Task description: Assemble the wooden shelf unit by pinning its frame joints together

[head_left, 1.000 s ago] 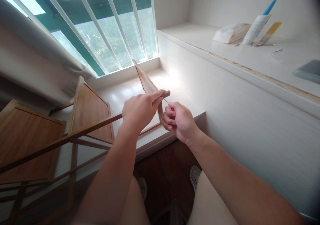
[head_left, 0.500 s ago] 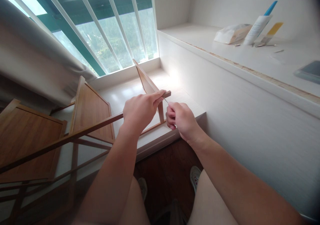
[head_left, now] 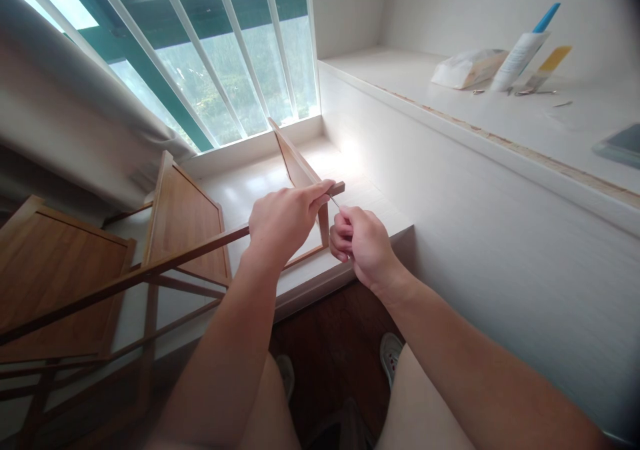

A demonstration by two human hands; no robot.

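Note:
A brown wooden shelf frame (head_left: 175, 217) lies on its side across the white window ledge (head_left: 260, 183), with several panels between long rails. My left hand (head_left: 283, 223) is closed around the top rail (head_left: 200, 251) near its right end. My right hand (head_left: 363, 243) is a fist just right of it, gripping a thin metal tool (head_left: 334, 201) whose tip meets the rail end under my left fingertips.
A barred window (head_left: 215, 57) and a pale curtain (head_left: 65, 123) are behind the frame. On the raised white counter (head_left: 450, 103) at right lie a packet (head_left: 467, 67), two tubes (head_left: 525, 47) and a grey tray (head_left: 620, 143). My feet stand on dark flooring below.
My right hand has turned slightly on the thin tool at the rail end. The left hand and the frame have stayed in place.

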